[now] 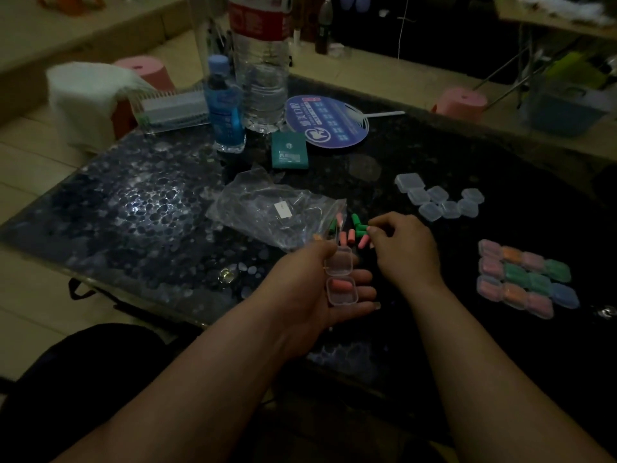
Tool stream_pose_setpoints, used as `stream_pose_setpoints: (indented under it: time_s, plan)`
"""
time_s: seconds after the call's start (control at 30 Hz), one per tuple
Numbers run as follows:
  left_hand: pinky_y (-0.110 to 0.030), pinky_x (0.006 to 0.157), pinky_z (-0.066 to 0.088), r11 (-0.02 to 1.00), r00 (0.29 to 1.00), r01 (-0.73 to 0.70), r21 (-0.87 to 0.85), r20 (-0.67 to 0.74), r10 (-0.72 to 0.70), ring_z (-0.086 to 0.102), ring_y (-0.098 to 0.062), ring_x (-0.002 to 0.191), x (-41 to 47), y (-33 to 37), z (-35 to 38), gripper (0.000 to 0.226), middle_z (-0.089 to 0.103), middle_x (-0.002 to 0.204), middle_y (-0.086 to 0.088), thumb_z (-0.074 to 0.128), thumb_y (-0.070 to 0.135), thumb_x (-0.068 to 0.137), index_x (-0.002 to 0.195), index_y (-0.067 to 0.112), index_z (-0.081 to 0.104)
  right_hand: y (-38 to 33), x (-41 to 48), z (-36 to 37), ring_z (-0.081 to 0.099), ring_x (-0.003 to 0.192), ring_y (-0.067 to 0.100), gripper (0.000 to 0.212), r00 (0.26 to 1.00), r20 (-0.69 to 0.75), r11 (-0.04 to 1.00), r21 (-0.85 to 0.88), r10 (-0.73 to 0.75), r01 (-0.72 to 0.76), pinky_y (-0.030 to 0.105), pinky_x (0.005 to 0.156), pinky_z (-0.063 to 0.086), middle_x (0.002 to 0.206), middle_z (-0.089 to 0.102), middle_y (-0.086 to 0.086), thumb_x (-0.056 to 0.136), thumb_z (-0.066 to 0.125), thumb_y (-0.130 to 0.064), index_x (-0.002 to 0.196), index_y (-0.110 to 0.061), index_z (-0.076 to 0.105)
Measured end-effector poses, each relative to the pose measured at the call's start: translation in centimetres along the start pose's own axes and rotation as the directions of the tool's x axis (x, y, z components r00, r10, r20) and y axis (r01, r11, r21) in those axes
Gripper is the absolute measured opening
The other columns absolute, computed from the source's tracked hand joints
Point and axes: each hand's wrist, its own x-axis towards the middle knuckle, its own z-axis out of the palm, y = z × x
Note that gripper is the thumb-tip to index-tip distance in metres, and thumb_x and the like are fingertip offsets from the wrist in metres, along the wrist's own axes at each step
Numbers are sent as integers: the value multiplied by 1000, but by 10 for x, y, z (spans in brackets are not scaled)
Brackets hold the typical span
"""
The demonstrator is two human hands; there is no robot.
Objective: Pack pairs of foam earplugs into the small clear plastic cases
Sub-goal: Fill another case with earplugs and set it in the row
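My left hand [320, 285] lies palm up and holds an open clear case [340, 279] with its lid flipped up; a pink earplug lies in the bottom half. Just beyond it, my right hand [404, 245] hovers over a small heap of loose earplugs [354, 230], pink and green, its fingers curled with the fingertips among them. Whether it pinches one I cannot tell. Several empty clear cases [440, 200] lie to the right of the heap. Several filled cases [527, 279] with pink, orange, green and blue plugs sit in rows at the far right.
A crumpled clear plastic bag [267, 212] lies left of the heap. At the back of the dark table [133, 202] stand a large water bottle [262, 68], a small blue bottle [225, 108], a green packet [288, 150] and a round blue fan [329, 123].
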Motion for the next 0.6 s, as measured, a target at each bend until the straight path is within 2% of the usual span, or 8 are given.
stream_pose_setpoints:
  time_s: [0.23, 0.47, 0.5, 0.6]
  plan:
    - [-45, 81, 62, 1000, 1000, 9, 20, 9, -9, 72, -37, 103, -4, -3, 4, 42, 71, 117, -26, 38, 36, 110, 118, 3, 62, 1, 1, -6, 67, 100, 14, 6, 1000, -16, 979, 205, 21, -17, 36, 88, 56, 111, 71, -3, 100, 68, -31, 100, -32, 74]
    - [-46, 83, 60, 999, 1000, -4, 41, 14, 4, 71, -35, 99, -4, -4, 14, 39, 68, 119, -26, 37, 33, 111, 118, 3, 62, 1, -11, -38, 65, 90, 2, 7, 999, -48, 947, 320, 24, -7, 15, 69, 43, 97, 72, -12, 103, 66, -29, 103, -28, 73]
    - [-45, 82, 60, 999, 1000, -2, 41, 20, 1, 71, -35, 98, -3, -5, 16, 39, 68, 119, -26, 37, 33, 110, 118, 4, 62, 1, -15, -44, 65, 89, 1, 7, 998, -61, 944, 331, 11, 10, 16, 70, 44, 97, 72, -12, 104, 66, -31, 102, -28, 72]
    - [-45, 79, 62, 999, 999, 5, 33, 40, -6, 71, -33, 95, 0, -6, 22, 40, 69, 115, -23, 38, 34, 110, 121, 4, 62, -1, -29, -63, 71, 88, 8, 8, 997, -71, 917, 395, -25, 51, 32, 79, 56, 96, 75, -9, 104, 65, -35, 103, -31, 72]
